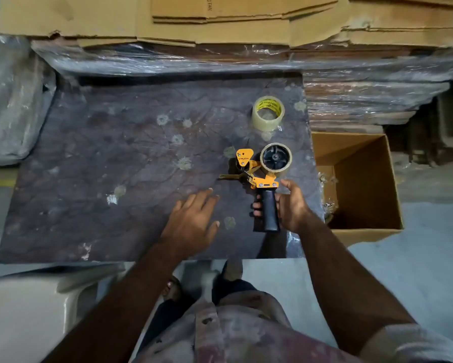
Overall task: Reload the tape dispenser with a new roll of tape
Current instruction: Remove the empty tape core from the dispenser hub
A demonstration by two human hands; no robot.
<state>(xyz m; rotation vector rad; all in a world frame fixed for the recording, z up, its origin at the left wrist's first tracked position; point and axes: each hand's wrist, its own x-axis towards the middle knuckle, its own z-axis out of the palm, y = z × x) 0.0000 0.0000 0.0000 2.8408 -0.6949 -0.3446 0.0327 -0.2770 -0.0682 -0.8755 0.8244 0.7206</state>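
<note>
An orange tape dispenser (256, 176) with a black handle (269, 212) lies on the dark worktop (115, 166). Its black hub carries a thin, nearly used-up tape core (275, 160). My right hand (291, 208) is wrapped around the handle, fingers showing on its left side. Just left of the dispenser, my left hand (194, 218) rests flat on the worktop, fingers spread and holding nothing. A fresh roll of clear tape (267, 113) with a yellow inner label stands farther back, apart from both hands.
An open cardboard box (361, 184) sits right of the worktop. Plastic-wrapped stacks (364, 100) and flattened cardboard (220, 19) line the back. A wrapped bundle (13, 100) stands at left, and a pale chair (24, 315) is near my legs.
</note>
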